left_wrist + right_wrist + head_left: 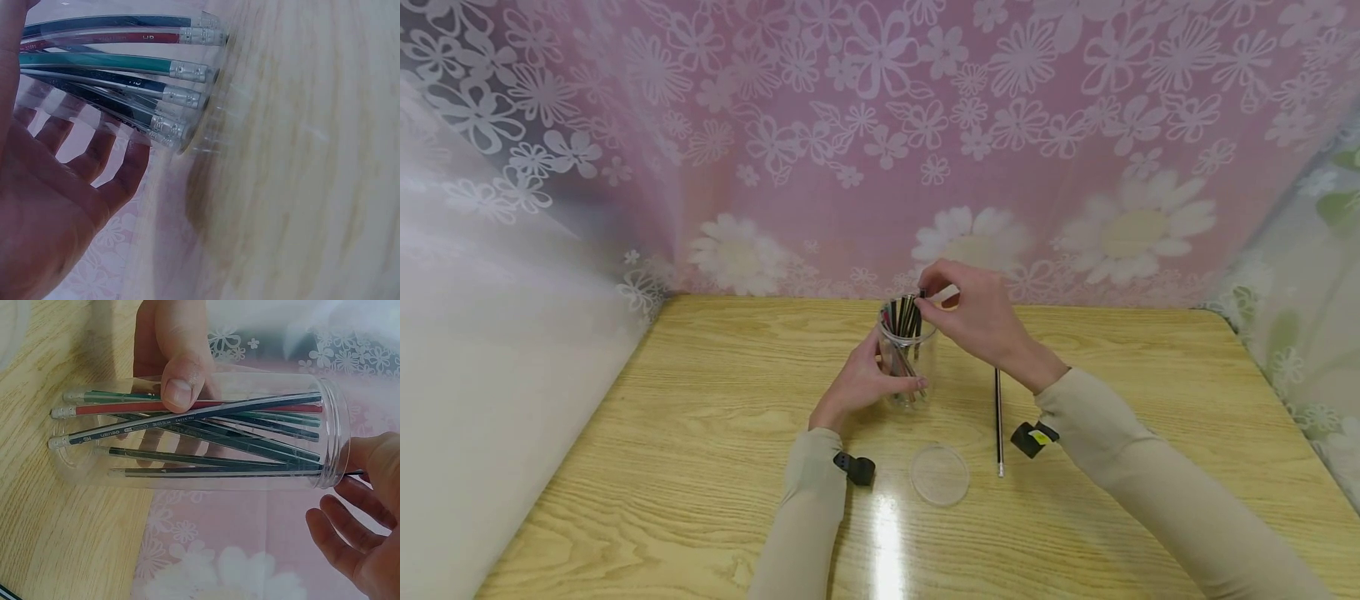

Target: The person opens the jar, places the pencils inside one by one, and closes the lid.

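In the head view, my left hand grips a clear plastic jar round its body, and its thumb crosses the front. Several pencils stand inside with their eraser ends down, in dark, red and green colours. At the jar's mouth my right hand pinches the upper end of a dark pencil between thumb and index finger. The other right fingers are loosely bent, apart from the jar. Silvery ferrules show near the jar's bottom in the left wrist view.
A round clear lid lies on the wooden table in front of the jar. To its right lies a black striped pencil, its far end hidden by the right wrist. Behind the table hangs a pink floral curtain.
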Demonstrator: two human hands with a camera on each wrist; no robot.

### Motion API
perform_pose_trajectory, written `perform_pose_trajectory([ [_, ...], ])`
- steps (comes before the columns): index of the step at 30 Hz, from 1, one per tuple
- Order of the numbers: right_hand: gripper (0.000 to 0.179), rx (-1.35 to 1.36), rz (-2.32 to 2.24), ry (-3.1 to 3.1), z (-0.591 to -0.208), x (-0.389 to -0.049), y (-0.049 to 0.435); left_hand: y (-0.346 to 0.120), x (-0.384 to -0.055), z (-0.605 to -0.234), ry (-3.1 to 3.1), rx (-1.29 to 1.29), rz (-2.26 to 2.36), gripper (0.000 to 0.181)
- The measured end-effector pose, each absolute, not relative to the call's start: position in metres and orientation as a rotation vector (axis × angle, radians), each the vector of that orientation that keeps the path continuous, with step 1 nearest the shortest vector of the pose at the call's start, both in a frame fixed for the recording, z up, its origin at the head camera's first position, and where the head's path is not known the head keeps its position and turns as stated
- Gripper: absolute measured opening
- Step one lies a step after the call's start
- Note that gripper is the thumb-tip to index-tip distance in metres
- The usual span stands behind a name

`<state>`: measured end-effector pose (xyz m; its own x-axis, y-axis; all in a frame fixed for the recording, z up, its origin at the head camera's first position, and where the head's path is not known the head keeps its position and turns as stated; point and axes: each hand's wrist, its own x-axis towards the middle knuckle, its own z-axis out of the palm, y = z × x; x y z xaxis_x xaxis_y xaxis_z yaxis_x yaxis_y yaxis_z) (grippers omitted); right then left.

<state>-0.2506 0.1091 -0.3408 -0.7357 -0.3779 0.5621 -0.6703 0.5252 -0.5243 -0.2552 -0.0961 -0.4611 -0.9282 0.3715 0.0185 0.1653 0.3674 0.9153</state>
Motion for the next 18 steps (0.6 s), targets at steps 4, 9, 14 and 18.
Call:
perform_pose_trajectory([
  [4,0.011,0.871,1.04,-2.391,-0.3411,-0.2514,0.1084,-0.0959,-0.2557,-0.4615,2.436,0.494,1.6,0.092],
  [9,0.011,0.872,1.021,-2.404,-0.3409,-0.2518,0.108,-0.0958,-0.2557,-0.4616,2.436,0.485,1.606,0.088],
  [14,0.01,0.857,0.999,-2.414,-0.3414,-0.2523,0.1069,-0.0959,-0.256,-0.4622,2.43,0.488,1.611,0.089],
  [18,0.011,0.853,0.981,-2.42,-0.3413,-0.2526,0.1062,-0.096,-0.2557,-0.4623,2.426,0.481,1.613,0.087],
])
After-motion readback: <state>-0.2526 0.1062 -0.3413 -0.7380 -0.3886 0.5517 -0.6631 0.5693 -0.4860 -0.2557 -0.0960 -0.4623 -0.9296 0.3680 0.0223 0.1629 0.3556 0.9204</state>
